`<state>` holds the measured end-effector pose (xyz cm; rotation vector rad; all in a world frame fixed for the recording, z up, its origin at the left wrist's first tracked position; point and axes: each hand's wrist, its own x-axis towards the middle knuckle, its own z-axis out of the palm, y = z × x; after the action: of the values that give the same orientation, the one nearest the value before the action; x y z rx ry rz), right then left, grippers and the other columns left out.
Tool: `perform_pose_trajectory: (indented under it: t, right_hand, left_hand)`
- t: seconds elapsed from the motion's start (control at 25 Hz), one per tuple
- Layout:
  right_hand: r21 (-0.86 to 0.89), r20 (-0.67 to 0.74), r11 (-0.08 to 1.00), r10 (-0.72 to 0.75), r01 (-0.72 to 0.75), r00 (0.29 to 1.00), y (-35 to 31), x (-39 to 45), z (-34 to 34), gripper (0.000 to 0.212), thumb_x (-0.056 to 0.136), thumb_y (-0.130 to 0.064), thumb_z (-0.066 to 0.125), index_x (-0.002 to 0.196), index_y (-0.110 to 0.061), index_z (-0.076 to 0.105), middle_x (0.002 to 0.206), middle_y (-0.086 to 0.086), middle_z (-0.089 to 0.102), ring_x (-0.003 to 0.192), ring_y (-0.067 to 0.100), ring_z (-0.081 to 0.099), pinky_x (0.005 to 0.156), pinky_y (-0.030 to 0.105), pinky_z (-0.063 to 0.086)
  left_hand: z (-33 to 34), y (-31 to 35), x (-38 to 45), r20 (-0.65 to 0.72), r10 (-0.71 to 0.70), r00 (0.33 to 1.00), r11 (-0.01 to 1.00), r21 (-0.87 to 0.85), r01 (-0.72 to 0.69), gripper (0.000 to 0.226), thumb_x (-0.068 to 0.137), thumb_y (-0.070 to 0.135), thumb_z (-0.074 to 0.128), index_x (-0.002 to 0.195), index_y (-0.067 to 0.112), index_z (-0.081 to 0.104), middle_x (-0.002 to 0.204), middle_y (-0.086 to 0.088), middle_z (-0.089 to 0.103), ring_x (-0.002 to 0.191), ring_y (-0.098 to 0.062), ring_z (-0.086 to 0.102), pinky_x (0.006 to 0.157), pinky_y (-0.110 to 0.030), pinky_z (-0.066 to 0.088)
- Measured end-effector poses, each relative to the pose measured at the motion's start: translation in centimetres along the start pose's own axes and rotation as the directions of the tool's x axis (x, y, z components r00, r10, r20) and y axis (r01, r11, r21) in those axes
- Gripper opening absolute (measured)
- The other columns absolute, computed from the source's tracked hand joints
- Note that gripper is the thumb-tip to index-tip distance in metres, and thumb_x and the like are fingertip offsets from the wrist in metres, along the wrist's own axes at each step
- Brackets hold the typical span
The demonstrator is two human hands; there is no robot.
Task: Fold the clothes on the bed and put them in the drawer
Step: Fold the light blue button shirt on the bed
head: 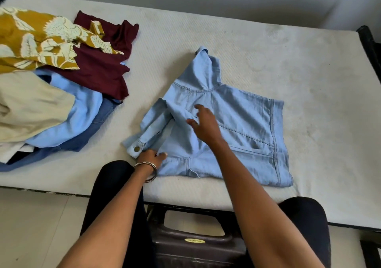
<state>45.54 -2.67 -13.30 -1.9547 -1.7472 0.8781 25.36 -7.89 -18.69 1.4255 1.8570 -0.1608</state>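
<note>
The left hand pinches the lower edge of the pale blue denim jacket near its cuff with a brass button; the right hand hovers over it with fingers spread. The jacket lies half-folded at the middle of the white quilted mattress, the heap of unfolded clothes at 10 o'clock (the yellow sticker on the dark plastic stool is unreadable).

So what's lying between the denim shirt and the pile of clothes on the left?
Nothing: the head view shows only bare mattress between the denim shirt and the pile.
</note>
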Motion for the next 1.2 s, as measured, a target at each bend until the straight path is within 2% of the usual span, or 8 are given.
perform_pose_trajectory:
  t: [0.16, 0.28, 0.44, 0.52, 0.64, 0.76, 1.0, 1.2]
  right_hand:
    - [-0.178, 0.094, 0.982, 0.081, -0.063, 0.992, -6.6, 4.9, 4.3, 0.082, 0.086, -0.037, 0.071, 0.148, -0.009, 0.024, 0.135, 0.018, 0.051, 0.127, 0.038, 0.045, 0.104, 0.053, 0.033]
    - [-0.301, 0.144, 0.944, 0.188, -0.138, 0.972, -6.1, 6.6, 5.0, 0.044, 0.091, -0.021, 0.058, 0.131, -0.013, 0.044, 0.121, 0.014, 0.06, 0.123, 0.033, 0.05, 0.107, 0.058, 0.022]
    - [0.454, -0.201, 0.891, 0.09, 0.011, 0.975, -3.4, 6.0, 0.2, 0.027, 0.076, -0.006, 0.045, 0.09, -0.013, 0.068, 0.091, 0.009, 0.07, 0.094, 0.025, 0.065, 0.083, 0.04, 0.049]
    - [0.76, -0.386, 0.642, 0.324, 0.099, 0.864, -1.2, 3.6, -2.5, 0.034, 0.07, -0.008, 0.038, 0.088, -0.019, 0.064, 0.086, 0.004, 0.065, 0.084, 0.02, 0.06, 0.075, 0.036, 0.049]
    - [0.912, -0.273, 0.397, 0.769, -0.098, 0.578, 3.8, -0.5, -3.0, 0.023, 0.083, -0.026, 0.047, 0.105, -0.022, 0.05, 0.102, 0.006, 0.058, 0.095, 0.027, 0.06, 0.08, 0.045, 0.051]
    - [0.774, -0.237, 0.439, 0.869, -0.457, 0.434, 7.6, -3.4, -1.9, 0.051, 0.089, -0.019, 0.061, 0.132, -0.015, 0.034, 0.131, 0.023, 0.047, 0.117, 0.04, 0.05, 0.097, 0.051, 0.045]
    - [0.353, -0.42, 0.799, 0.6, -0.487, 0.681, 8.0, -0.8, -3.5, 0.075, 0.088, -0.039, 0.069, 0.146, -0.01, 0.03, 0.145, 0.023, 0.039, 0.134, 0.041, 0.036, 0.102, 0.056, 0.036]
    - [0.463, -0.122, 0.614, 0.759, -0.64, 0.64, 9.0, 4.7, -4.8, 0.085, 0.082, -0.045, 0.074, 0.14, 0.001, 0.032, 0.136, 0.023, 0.051, 0.122, 0.039, 0.052, 0.095, 0.046, 0.048]
  left_hand:
    - [0.6, -0.6, 0.8, -0.053, -0.047, 0.997, 0.997, -0.06, 0.044, 0.057, 0.097, 0.054, 0.04, 0.107, 0.005, 0.067, 0.111, -0.019, 0.067, 0.104, -0.033, 0.061, 0.086, -0.034, 0.046]
    - [0.3, -0.3, 1.1, -0.181, 0.081, 0.98, 0.993, -0.068, -0.094, 0.047, 0.098, 0.047, 0.045, 0.1, 0.006, 0.066, 0.101, -0.02, 0.068, 0.097, -0.035, 0.062, 0.079, -0.036, 0.046]
    - [-1.4, -0.2, 1.4, -0.404, 0.278, 0.872, 0.915, -0.165, -0.368, 0.047, 0.091, 0.053, 0.055, 0.08, 0.007, 0.063, 0.064, -0.015, 0.062, 0.066, -0.034, 0.06, 0.059, -0.035, 0.043]
    - [-1.9, 0.6, 1.9, -0.457, 0.33, 0.826, 0.907, -0.089, -0.411, 0.057, 0.083, 0.067, 0.049, 0.088, 0.014, 0.067, 0.065, -0.014, 0.065, 0.065, -0.036, 0.063, 0.055, -0.035, 0.045]
    - [-2.6, 2.5, 2.8, -0.351, 0.451, 0.821, 0.881, 0.03, -0.472, 0.045, 0.076, 0.061, 0.065, 0.101, 0.024, 0.068, 0.082, -0.006, 0.072, 0.078, -0.03, 0.067, 0.062, -0.034, 0.05]
    - [-3.0, 1.8, 3.5, -0.075, 0.454, 0.888, 0.884, 0.161, -0.439, 0.036, 0.081, 0.047, 0.07, 0.105, 0.021, 0.065, 0.097, -0.008, 0.071, 0.095, -0.029, 0.066, 0.072, -0.034, 0.049]
    - [-3.1, 0.8, 1.8, -0.219, 0.307, 0.926, 0.887, 0.418, -0.195, 0.043, 0.098, 0.051, 0.038, 0.119, 0.014, 0.046, 0.101, -0.021, 0.065, 0.092, -0.04, 0.063, 0.07, -0.04, 0.047]
    - [-3.3, 0.8, 2.6, -0.053, 0.292, 0.955, 0.843, 0.487, -0.231, 0.047, 0.094, 0.057, 0.041, 0.117, 0.016, 0.037, 0.104, -0.016, 0.066, 0.094, -0.035, 0.065, 0.068, -0.037, 0.042]
